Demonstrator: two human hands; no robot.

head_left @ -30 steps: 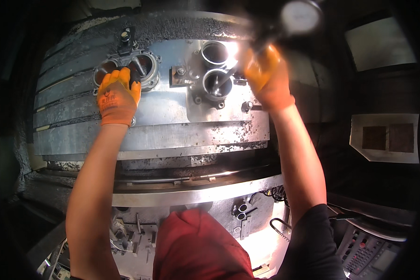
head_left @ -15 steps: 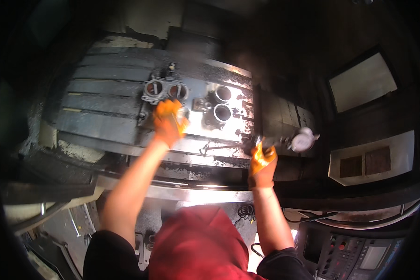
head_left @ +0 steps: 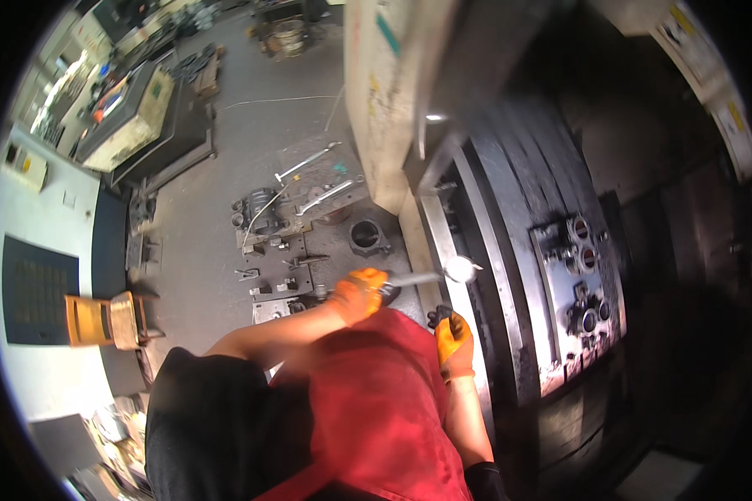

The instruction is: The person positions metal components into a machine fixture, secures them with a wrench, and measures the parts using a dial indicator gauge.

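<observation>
My left hand (head_left: 358, 296), in an orange glove, is closed round a long tool. Its grey shaft (head_left: 414, 279) points right and ends at a pale round head (head_left: 459, 269) with a small nub, over the machine's front ledge. My right hand (head_left: 454, 346), also gloved, is closed lower down by the same ledge. A black lumpy item (head_left: 439, 316) shows at its fingertips; blur hides what it is and whether it is gripped. Apart from both hands, metal castings with round bores (head_left: 587, 257) sit on the slotted machine table (head_left: 530, 167).
A pale machine column (head_left: 380, 108) rises ahead. On the floor at left are a dark casting (head_left: 263, 209), long wrenches (head_left: 324, 197), a ring-shaped part (head_left: 366, 237) and several metal blocks. A wooden chair (head_left: 125, 321) stands farther left.
The view has swung left, from the machine table toward the floor beside it. My left hand has left the castings and now grips the tool. My right hand is at the ledge.
</observation>
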